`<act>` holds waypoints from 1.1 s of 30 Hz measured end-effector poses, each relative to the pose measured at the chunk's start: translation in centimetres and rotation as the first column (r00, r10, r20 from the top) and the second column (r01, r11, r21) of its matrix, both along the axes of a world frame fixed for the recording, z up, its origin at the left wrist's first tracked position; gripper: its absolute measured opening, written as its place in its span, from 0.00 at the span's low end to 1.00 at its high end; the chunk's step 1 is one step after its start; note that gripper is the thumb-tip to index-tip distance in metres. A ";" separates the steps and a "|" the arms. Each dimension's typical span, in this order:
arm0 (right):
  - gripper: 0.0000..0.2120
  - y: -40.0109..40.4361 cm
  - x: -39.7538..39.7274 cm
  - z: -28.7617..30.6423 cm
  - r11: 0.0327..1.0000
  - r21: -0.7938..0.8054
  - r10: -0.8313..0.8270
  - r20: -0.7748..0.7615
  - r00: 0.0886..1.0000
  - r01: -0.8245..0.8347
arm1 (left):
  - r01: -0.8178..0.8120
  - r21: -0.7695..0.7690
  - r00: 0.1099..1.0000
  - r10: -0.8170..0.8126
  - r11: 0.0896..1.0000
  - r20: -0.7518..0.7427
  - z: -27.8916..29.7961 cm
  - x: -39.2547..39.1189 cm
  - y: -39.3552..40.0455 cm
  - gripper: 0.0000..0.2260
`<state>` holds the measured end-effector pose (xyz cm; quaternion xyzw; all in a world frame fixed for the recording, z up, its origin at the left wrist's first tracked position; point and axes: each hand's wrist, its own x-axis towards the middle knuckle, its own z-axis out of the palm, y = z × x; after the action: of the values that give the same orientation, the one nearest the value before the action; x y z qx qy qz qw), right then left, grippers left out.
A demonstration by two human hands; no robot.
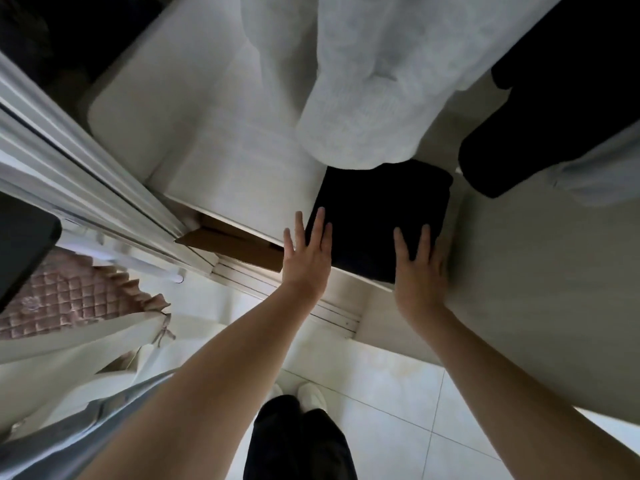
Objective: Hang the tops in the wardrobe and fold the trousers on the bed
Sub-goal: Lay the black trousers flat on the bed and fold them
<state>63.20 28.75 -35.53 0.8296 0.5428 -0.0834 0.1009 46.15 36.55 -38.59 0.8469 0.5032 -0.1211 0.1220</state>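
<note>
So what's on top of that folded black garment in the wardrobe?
Both hands, left and right, rest flat on the folded black garment. A hanging white top covers its far edge.

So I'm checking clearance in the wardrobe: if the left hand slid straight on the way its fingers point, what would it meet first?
Probably the hanging white garment. The left hand lies flat on the folded black trousers' left edge, fingers pointing inward; the garment's hem hangs just beyond, though depth is unclear.

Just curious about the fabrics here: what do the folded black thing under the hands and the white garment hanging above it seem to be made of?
The folded black garment looks like a soft matte cloth, perhaps cotton: no sheen, rounded folded edges; its weave is too dark to tell. The white hanging garment looks like a light, faintly textured fabric, hanging in soft folds.
</note>
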 end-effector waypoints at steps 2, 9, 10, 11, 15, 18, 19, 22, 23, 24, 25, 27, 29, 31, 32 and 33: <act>0.48 0.1 -0.8 -1.0 0.987 -0.017 0.160 0.024 0.987 -0.160 | 0.152 0.079 0.988 -0.153 0.985 0.016 -0.9 0.1 -0.1 0.38; 0.51 1.1 -0.5 -4.1 0.970 -0.155 0.203 0.075 0.976 -0.190 | 0.283 0.052 0.959 -0.284 0.958 0.016 -2.0 0.1 1.0 0.34; 0.49 1.1 -0.3 -4.1 0.969 -0.154 0.212 0.096 0.973 -0.195 | 0.289 0.045 0.957 -0.290 0.956 0.013 -1.9 0.1 1.0 0.34; 0.47 0.9 0.0 -4.2 0.968 -0.153 0.217 0.111 0.970 -0.199 | 0.297 0.035 0.954 -0.298 0.954 0.016 -1.8 0.1 1.1 0.33; 0.41 -0.2 0.8 -4.1 0.980 -0.135 0.165 0.124 0.978 -0.148 | 0.322 -0.003 0.944 -0.320 0.947 0.084 -1.2 0.9 1.3 0.31; 0.37 -1.8 0.8 -4.2 0.989 -0.128 0.090 0.145 0.985 -0.071 | 0.365 -0.009 0.929 -0.364 0.931 0.071 -1.2 2.1 0.8 0.31; 0.38 -2.1 1.0 -4.3 0.989 -0.128 0.086 0.141 0.986 -0.068 | 0.364 -0.005 0.929 -0.363 0.931 0.064 -1.4 2.4 0.5 0.31; 0.43 -1.5 1.7 -4.4 0.990 -0.116 0.089 0.079 0.993 -0.079 | 0.335 0.016 0.941 -0.336 0.942 0.038 -1.7 2.2 0.1 0.31; 0.44 -1.0 1.9 -4.4 0.991 -0.109 0.085 0.058 0.995 -0.078 | 0.321 0.021 0.946 -0.321 0.947 0.032 -1.7 2.1 0.1 0.31; 0.45 -0.8 2.0 -4.3 0.991 -0.104 0.086 0.044 0.995 -0.081 | 0.303 0.034 0.953 -0.304 0.952 0.018 -1.6 1.9 0.0 0.31; 0.47 -0.6 2.0 -4.2 0.990 -0.109 0.091 0.037 0.995 -0.087 | 0.285 0.051 0.958 -0.285 0.957 -0.010 -1.4 1.6 -0.2 0.32; 0.51 -1.0 1.7 -4.0 0.986 -0.136 0.099 0.038 0.994 -0.093 | 0.255 0.063 0.966 -0.252 0.965 -0.060 -1.0 0.8 -1.1 0.33; 0.53 -2.1 0.9 -3.7 0.985 -0.145 0.100 0.045 0.994 -0.093 | 0.208 0.034 0.976 -0.205 0.977 -0.079 -0.6 -0.2 -2.5 0.34; 0.51 -3.3 0.0 -3.1 0.985 -0.148 0.098 0.030 0.995 -0.093 | 0.169 -0.022 0.982 -0.170 0.985 -0.088 0.0 -1.3 -4.0 0.35; 0.49 -4.0 -0.5 -2.5 0.982 -0.154 0.114 0.012 0.993 -0.111 | 0.151 -0.051 0.984 -0.155 0.987 -0.083 0.7 -2.0 -4.8 0.35; 0.48 -4.7 -0.9 -1.8 0.978 -0.160 0.136 -0.008 0.991 -0.135 | 0.133 -0.067 0.987 -0.138 0.989 -0.078 1.5 -2.7 -5.6 0.35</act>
<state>62.28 24.09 -37.29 0.7800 0.5895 -0.1184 0.1737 43.40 31.00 -37.11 0.8694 0.4450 -0.1794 0.1184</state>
